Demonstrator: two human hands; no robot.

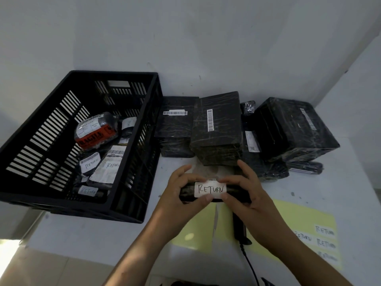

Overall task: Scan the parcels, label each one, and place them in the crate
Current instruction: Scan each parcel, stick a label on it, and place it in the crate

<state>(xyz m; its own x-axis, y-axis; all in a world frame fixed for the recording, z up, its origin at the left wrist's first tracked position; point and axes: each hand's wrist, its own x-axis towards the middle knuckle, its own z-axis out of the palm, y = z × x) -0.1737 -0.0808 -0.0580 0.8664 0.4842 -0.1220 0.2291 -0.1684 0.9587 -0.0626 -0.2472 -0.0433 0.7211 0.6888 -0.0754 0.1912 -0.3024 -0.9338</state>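
Beside the crate (144, 141), the hands, left (181, 195) and right (247, 195), grip a labelled parcel (210, 189), hiding its ends.

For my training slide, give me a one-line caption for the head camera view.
Left hand and right hand press a handwritten RETURN label onto a small black parcel beside the part-filled black crate.

Parcel returns station: black crate (132, 141) of labelled packages, wrapped parcels (216, 129), scanner (240, 228) on white table (92, 234)
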